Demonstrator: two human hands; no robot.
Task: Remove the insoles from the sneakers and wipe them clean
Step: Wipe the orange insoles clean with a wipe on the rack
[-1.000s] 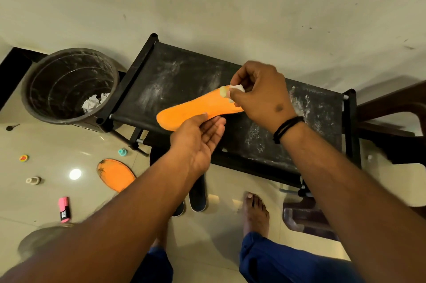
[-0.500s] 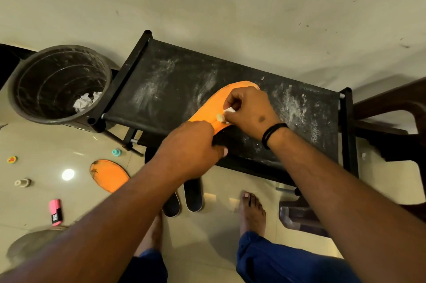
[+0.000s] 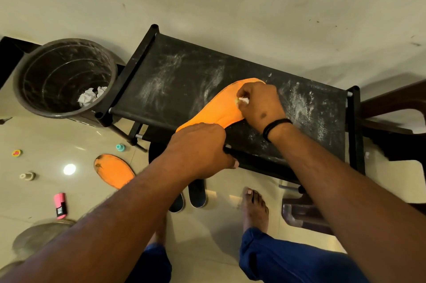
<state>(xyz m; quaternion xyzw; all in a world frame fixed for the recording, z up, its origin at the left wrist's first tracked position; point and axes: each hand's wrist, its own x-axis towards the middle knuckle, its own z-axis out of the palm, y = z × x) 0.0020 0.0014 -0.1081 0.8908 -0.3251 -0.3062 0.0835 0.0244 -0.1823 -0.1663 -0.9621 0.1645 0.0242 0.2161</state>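
Farther up the orange insole (image 3: 216,109) a white wipe (image 3: 244,99) is being pinched by the right hand (image 3: 259,103); its heel is being gripped by the left hand (image 3: 198,146) over the dusty black rack (image 3: 175,79), a second insole (image 3: 113,170) lying below.

- One view only, from a camera worn on the person's head.
- It looks steeply down and forward, over both forearms, onto the worktop (image 3: 230,70) and the floor (image 3: 46,190) beneath.
- The hands sit near mid-frame, close to the lens; the wall fills the top.
- Wide-angle bending curves the edges.
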